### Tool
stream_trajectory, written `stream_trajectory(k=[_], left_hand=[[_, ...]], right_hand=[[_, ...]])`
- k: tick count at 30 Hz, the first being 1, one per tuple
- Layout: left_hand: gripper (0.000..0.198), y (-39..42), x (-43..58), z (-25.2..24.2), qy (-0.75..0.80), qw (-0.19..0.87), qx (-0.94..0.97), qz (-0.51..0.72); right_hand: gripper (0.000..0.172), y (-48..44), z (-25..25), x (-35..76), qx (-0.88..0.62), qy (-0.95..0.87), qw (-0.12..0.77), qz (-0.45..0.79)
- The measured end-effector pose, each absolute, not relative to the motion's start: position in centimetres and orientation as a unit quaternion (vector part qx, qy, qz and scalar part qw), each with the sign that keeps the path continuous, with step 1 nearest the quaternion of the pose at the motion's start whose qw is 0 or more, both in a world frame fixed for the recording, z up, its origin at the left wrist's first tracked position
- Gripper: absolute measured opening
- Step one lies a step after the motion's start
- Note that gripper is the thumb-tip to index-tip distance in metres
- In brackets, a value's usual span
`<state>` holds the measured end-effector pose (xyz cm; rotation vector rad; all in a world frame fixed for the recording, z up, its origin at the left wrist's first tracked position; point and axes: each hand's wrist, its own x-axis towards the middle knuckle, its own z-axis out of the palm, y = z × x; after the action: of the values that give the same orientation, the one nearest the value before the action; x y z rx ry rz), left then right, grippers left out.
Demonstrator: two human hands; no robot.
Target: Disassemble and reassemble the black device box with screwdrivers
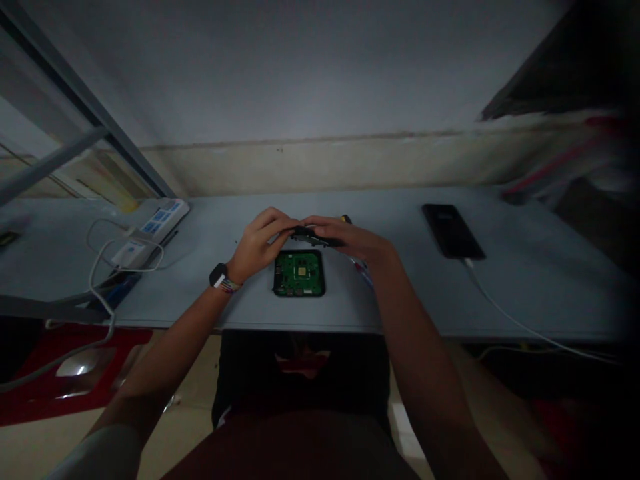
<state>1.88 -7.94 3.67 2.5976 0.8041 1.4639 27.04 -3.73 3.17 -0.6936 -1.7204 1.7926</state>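
While both hands hold a thin black part above the desk, the green circuit board lies exposed in its square black casing, on the near side of that part. The grip of the left hand is narrow, pinching the left end; the grip of the right hand closes over the right end. Judging by this state, the unit is open. The black part is not seated on the casing, and the board is not lifted out. Screw status cannot be determined. A phone lies right.
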Motion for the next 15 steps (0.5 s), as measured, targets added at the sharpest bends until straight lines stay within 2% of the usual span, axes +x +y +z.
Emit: stream_trajectory(k=[4,9,12,15], left_hand=[[0.025,-8.5,1.8,3.7,0.253,0.015,0.842,0.477],[0.022,-9.1,1.4,3.9,0.273,0.015,0.842,0.465],[0.021,-9.8,0.5,4.2,0.309,0.023,0.846,0.434],[0.03,-11.3,-1.3,4.2,0.355,0.02,0.844,0.401]], right_hand=[[0.05,-3.8,3.0,26.7,-0.232,-0.658,0.264,0.665],[0.051,-4.4,3.3,25.7,-0.213,-0.679,0.29,0.64],[0.053,-5.4,3.7,25.3,-0.244,-0.727,0.307,0.563],[0.061,-7.2,3.8,25.2,-0.293,-0.808,0.307,0.409]])
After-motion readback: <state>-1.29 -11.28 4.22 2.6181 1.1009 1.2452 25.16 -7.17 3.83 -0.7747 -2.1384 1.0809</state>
